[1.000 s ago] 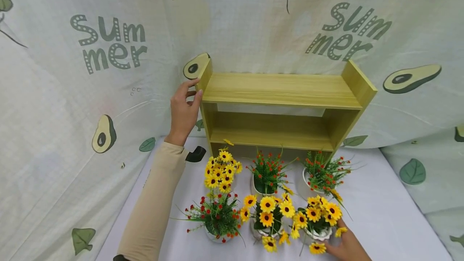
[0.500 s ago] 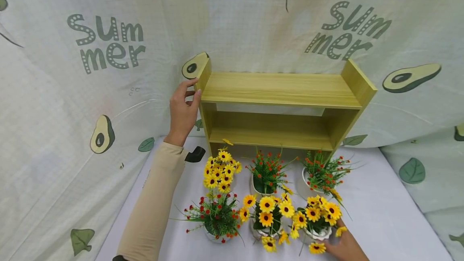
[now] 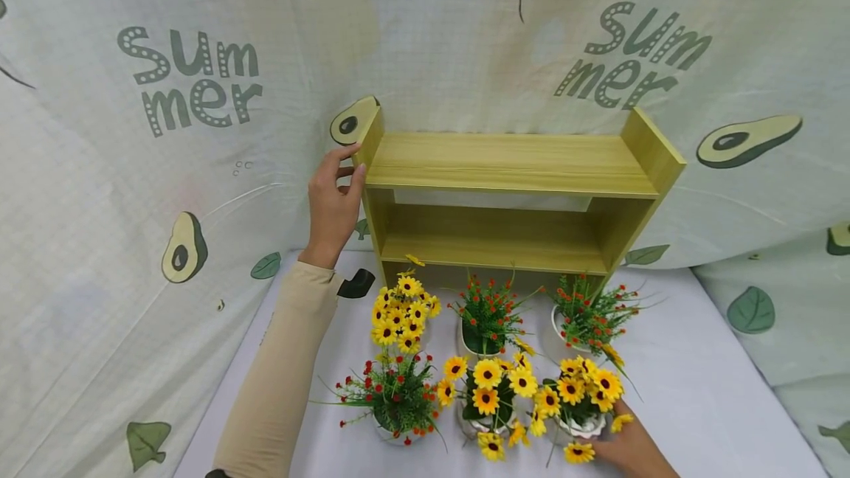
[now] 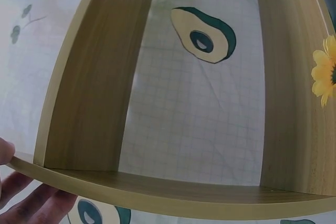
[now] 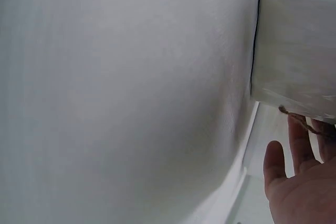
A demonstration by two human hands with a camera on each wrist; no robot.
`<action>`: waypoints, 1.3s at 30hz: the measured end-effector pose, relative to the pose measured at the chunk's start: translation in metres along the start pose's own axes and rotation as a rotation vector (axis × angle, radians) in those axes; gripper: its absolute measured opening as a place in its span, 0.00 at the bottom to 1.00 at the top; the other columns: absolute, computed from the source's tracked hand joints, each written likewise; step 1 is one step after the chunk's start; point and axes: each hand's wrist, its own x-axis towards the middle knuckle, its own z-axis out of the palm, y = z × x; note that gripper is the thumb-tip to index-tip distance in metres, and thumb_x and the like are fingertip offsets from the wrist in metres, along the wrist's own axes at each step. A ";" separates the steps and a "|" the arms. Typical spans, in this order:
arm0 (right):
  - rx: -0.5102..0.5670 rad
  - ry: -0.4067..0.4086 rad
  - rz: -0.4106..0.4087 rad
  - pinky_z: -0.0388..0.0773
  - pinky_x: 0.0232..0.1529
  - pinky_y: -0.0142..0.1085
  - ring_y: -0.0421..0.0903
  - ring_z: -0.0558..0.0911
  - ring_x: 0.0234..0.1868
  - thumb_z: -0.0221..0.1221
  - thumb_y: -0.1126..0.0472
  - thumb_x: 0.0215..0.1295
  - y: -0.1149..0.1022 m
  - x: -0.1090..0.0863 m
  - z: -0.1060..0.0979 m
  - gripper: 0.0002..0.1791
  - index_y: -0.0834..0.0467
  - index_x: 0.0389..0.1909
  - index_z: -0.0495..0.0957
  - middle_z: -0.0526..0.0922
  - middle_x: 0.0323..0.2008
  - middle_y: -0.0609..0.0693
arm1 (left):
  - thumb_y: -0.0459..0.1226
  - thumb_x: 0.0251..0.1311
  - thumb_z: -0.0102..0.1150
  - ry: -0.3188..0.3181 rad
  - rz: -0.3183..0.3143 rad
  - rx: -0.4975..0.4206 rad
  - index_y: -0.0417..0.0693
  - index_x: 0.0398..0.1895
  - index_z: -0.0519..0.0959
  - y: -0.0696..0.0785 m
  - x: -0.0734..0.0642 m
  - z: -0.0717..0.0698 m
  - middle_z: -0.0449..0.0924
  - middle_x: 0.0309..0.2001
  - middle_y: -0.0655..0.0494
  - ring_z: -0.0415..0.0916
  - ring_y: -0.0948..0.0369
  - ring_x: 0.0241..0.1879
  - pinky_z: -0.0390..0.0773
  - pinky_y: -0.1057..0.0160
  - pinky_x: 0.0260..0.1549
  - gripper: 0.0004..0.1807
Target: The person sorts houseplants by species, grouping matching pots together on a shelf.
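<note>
In the head view my left hand (image 3: 334, 201) grips the left side panel of a light wooden shelf (image 3: 511, 164), thumb at the front edge. The left wrist view shows fingertips (image 4: 50, 205) on the outside of that panel (image 4: 173, 200). At the lower right, my right hand (image 3: 631, 445) holds a small white pot of yellow flowers (image 3: 581, 426), fingers along its right side and thumb by its base. Leaves and petals cover part of the grip. The right wrist view catches the right hand (image 5: 302, 182) beside a bit of brown twine (image 5: 299, 119).
Five other potted plants stand before the shelf: a yellow one (image 3: 401, 312), red-flowered ones (image 3: 488, 312) (image 3: 591, 316) (image 3: 401, 397), and a yellow one (image 3: 488, 397) in the middle front. The white tabletop (image 3: 710, 382) meets a printed curtain (image 3: 438, 43) behind the shelf.
The whole head view has shifted slightly to the left. Both hands keep their places on the shelf and the pot, and the plants stay put.
</note>
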 end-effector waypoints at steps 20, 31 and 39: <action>-0.002 0.293 -0.686 0.72 0.59 0.25 0.39 0.80 0.57 0.88 0.60 0.36 -0.010 -0.023 0.004 0.52 0.62 0.67 0.75 0.82 0.58 0.55 | 0.32 0.77 0.57 -0.001 0.013 0.008 0.39 0.67 0.78 0.000 -0.002 0.003 0.81 0.62 0.41 0.85 0.45 0.51 0.86 0.46 0.41 0.19; -0.167 0.391 -0.970 0.51 0.68 0.25 0.32 0.70 0.66 0.90 0.54 0.31 -0.047 -0.042 -0.025 0.59 0.59 0.70 0.74 0.79 0.64 0.48 | 0.33 0.77 0.58 0.014 0.003 0.019 0.39 0.67 0.78 -0.002 0.000 0.000 0.81 0.62 0.42 0.85 0.46 0.51 0.79 0.71 0.39 0.19; -0.248 0.433 -0.948 0.58 0.60 0.34 0.30 0.68 0.68 0.74 0.27 0.52 -0.073 -0.058 -0.044 0.54 0.57 0.72 0.73 0.78 0.67 0.46 | 0.33 0.77 0.58 0.017 0.012 0.018 0.39 0.67 0.78 -0.002 0.000 0.003 0.81 0.62 0.41 0.85 0.45 0.50 0.78 0.72 0.39 0.19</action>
